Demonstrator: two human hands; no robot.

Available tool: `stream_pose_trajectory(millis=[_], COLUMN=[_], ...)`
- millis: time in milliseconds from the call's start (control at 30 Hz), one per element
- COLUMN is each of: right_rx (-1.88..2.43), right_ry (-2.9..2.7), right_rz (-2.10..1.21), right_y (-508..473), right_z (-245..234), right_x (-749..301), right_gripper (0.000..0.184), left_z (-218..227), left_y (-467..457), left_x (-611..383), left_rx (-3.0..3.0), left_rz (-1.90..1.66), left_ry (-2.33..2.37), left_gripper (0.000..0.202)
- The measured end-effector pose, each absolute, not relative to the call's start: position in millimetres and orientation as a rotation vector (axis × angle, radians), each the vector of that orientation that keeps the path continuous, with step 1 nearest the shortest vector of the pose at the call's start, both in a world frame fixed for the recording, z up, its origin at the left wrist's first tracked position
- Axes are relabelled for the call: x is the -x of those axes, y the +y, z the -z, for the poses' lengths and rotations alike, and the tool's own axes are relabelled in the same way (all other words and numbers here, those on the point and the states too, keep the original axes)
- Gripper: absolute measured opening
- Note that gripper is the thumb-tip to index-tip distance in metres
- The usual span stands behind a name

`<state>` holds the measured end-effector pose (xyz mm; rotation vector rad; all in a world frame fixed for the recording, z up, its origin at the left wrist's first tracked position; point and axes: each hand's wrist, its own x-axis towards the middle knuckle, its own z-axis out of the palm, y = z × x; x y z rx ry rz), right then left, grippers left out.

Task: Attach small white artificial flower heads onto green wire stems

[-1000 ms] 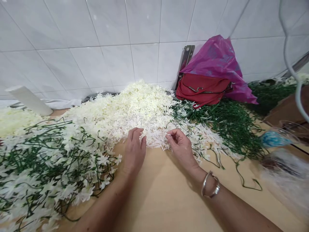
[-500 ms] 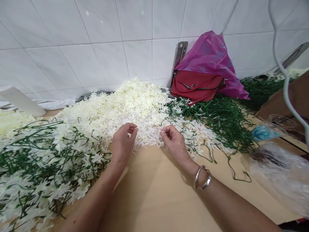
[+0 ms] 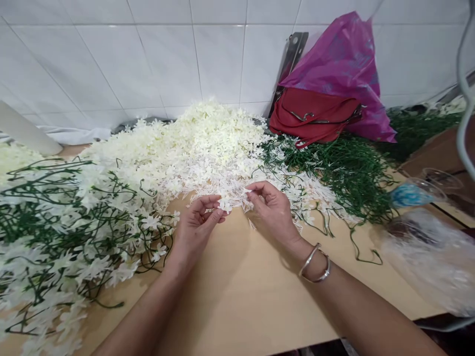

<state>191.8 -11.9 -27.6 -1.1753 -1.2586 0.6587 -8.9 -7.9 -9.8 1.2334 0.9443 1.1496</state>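
My left hand [image 3: 198, 225] pinches a small white artificial flower [image 3: 224, 203] between thumb and fingers, a little above the table. To its right, my right hand [image 3: 273, 210], with a silver bangle [image 3: 314, 263] on the wrist, has thumb and forefinger closed on a small white piece [image 3: 247, 191], perhaps a petal or another blossom. Just beyond both hands lie thin white stamen-like strands [image 3: 208, 187], loosely scattered. Behind them rises a heap of cream-white artificial blossoms [image 3: 213, 131].
Green-stemmed white flowers [image 3: 111, 222] cover the left side. Right of centre are green stems [image 3: 334, 170], a red handbag [image 3: 315, 116] and a purple plastic bag [image 3: 341, 64] against the tiled wall [image 3: 159, 64]. Clear plastic wrapping [image 3: 430, 257] lies on the wooden table [image 3: 237, 291].
My left hand has moved right and slightly down, and a white flower now shows in its fingers. My right hand stays pinched nearby. The camera view has tilted down.
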Motion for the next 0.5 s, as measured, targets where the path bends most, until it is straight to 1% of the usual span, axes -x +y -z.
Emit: stream_pose_trajectory(millis=[200,367,433,500], right_rx=[1.101,1.084,1.105,1.132], right_ry=[-1.400,-1.400,-1.369,-1.313], right_rz=[-0.792,-0.905,-0.935,-0.882], right_y=[-25.3,-25.7,-25.1,-24.1], right_z=[12.1,16.9,18.1,16.7], right_x=[-182.7,-179.8,-179.7,-180.7], right_gripper=[0.008,0.010,0.011,0.011], left_z=[16.9,22.9,25.9,28.3], left_y=[-4.2,-2.9,-4.7,-7.8], left_x=[10.9,14.0,15.6,16.7], left_rx=[-1.223,-1.321,-1.427,-1.608], left_rz=[-1.195,-1.208,-1.176,-1.072], left_ry=[0.888,0.910,0.925,0.941], left_gripper=[0.040,0.031,0.026,0.024])
